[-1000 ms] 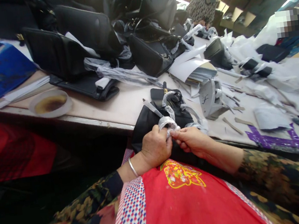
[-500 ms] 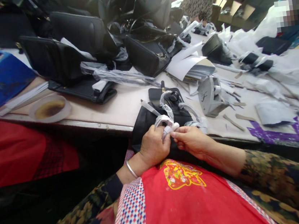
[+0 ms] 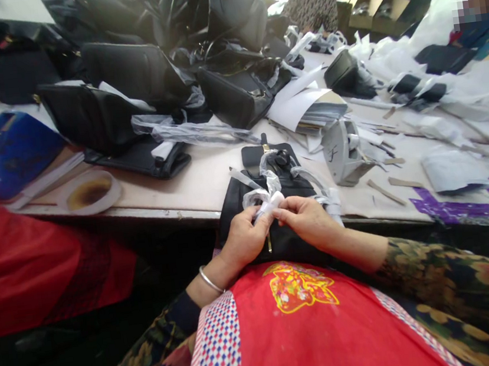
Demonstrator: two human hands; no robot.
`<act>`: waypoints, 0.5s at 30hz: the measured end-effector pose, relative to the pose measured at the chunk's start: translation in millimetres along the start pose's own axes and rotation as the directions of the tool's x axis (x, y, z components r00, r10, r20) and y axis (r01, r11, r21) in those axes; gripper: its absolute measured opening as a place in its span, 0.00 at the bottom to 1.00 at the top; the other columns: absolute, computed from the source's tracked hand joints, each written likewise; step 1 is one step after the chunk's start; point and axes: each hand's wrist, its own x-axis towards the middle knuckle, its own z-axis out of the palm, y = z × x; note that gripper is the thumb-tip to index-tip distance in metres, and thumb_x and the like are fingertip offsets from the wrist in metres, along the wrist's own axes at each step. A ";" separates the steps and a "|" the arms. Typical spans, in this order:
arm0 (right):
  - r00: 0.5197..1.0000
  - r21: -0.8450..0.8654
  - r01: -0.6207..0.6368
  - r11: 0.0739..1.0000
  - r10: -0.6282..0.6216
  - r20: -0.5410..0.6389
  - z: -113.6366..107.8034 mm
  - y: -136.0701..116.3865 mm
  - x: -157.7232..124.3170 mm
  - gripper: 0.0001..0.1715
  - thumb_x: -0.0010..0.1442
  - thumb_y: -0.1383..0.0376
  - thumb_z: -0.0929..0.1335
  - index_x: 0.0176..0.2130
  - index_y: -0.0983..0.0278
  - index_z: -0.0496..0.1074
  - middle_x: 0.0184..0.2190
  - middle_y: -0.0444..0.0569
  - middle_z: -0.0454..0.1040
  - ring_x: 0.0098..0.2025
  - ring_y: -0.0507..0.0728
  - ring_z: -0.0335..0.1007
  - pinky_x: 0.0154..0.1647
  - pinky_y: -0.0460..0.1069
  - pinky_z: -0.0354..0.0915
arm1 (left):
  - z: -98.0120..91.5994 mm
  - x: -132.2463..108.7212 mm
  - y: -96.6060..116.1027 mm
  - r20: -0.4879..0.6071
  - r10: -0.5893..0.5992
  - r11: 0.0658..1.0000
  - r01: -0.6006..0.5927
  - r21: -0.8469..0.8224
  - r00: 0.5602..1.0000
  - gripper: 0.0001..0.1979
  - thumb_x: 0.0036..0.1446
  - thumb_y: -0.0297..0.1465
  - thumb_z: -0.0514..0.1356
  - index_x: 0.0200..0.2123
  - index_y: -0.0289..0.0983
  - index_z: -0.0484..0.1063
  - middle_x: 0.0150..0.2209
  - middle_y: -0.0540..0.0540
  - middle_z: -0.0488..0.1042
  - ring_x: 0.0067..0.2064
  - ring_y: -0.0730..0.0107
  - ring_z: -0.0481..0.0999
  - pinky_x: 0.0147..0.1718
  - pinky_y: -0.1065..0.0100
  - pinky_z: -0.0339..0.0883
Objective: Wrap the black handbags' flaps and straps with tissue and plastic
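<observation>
A black handbag (image 3: pixel 234 208) lies at the table's front edge against my red apron (image 3: pixel 286 344). Its straps are wrapped in white, partly clear film, and a gold zip pull shows below my fingers. Between my hands is a small white wrapped end (image 3: pixel 275 199) of the strap wrapping. My left hand (image 3: pixel 246 233), with a silver bangle at the wrist, closes on this wrapping from the left. From the right, my right hand (image 3: pixel 308 216) pinches the same white end with thumb and forefinger. A black tag (image 3: pixel 250 156) rests on the bag's far side.
Black bags (image 3: pixel 129 78) are heaped at the back left. A blue tape dispenser (image 3: pixel 9 155) and a tape roll (image 3: pixel 89 193) are at left. Right of the bag stand a grey dispenser (image 3: pixel 343 153) and a paper stack (image 3: pixel 306 104). Two people are beyond.
My fingers have shifted slightly along the white wrapping, and its end now points up more. The zip pull has come into sight. The view has tilted a little.
</observation>
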 end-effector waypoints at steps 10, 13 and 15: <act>0.994 0.084 0.006 0.996 -0.015 0.104 1.6 -1.6 11.8 0.26 0.51 0.45 0.72 0.20 0.63 0.69 0.17 0.41 0.67 0.22 0.50 0.58 0.26 0.47 0.54 | 1.9 3.0 -8.2 0.064 -0.175 0.856 0.184 -0.483 0.982 0.20 0.58 0.47 0.63 0.38 0.34 0.73 0.25 0.52 0.68 0.21 0.78 0.65 0.17 0.76 0.56; 0.992 0.200 -0.012 0.980 -0.014 0.128 5.0 -4.3 12.4 0.24 0.50 0.47 0.73 0.22 0.64 0.68 0.18 0.41 0.68 0.23 0.49 0.59 0.27 0.47 0.56 | 0.3 5.0 -12.9 0.093 -0.184 0.789 0.204 -0.579 0.978 0.20 0.58 0.46 0.63 0.39 0.33 0.73 0.28 0.50 0.71 0.23 0.78 0.66 0.19 0.76 0.61; 0.990 0.245 -0.019 0.969 -0.015 0.138 6.1 -5.5 12.8 0.22 0.50 0.49 0.72 0.23 0.64 0.69 0.19 0.41 0.69 0.23 0.50 0.60 0.28 0.47 0.56 | -0.1 6.3 -15.7 0.118 -0.179 0.747 0.213 -0.629 0.977 0.20 0.58 0.46 0.62 0.38 0.32 0.73 0.30 0.48 0.72 0.23 0.78 0.67 0.20 0.76 0.62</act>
